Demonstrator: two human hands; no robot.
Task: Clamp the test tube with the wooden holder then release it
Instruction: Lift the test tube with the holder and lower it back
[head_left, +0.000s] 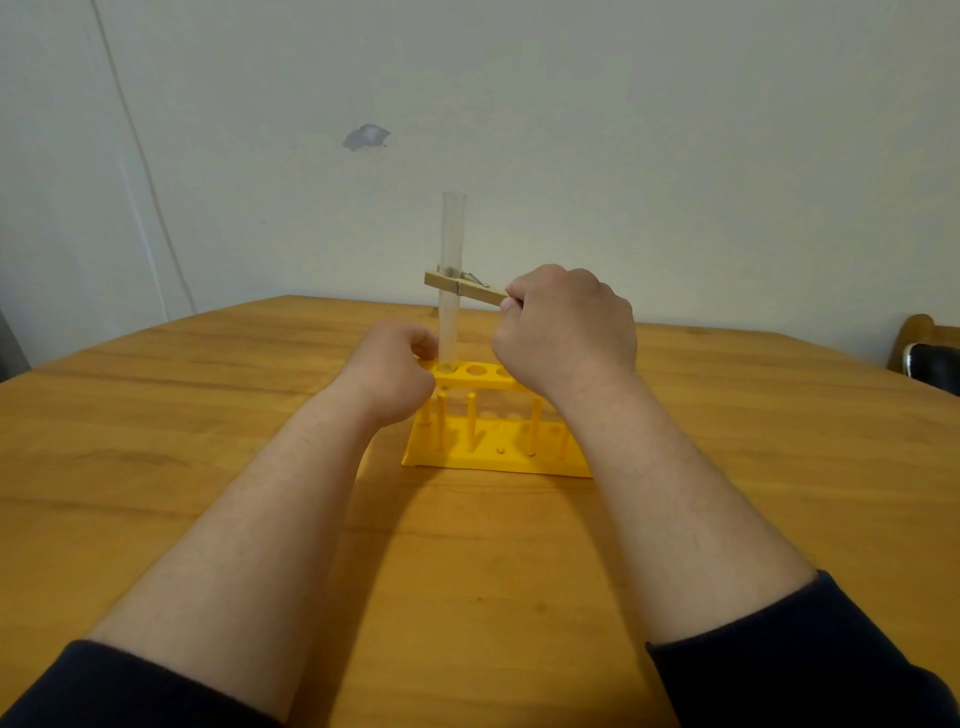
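Note:
A clear glass test tube (453, 234) stands upright in the leftmost hole of a yellow plastic rack (493, 457) on the wooden table. A wooden holder (462, 287) lies level across the tube at about mid-height, its jaws around the glass. My right hand (566, 327) grips the holder's handle end, to the right of the tube. My left hand (395, 369) is closed on the rack's upper left corner, just left of the tube's base. My right wrist hides the rack's right side.
The round wooden table (182, 415) stretches out on both sides of the rack. A wooden chair with a dark cushion (930, 358) stands at the far right edge. A pale wall rises close behind the table.

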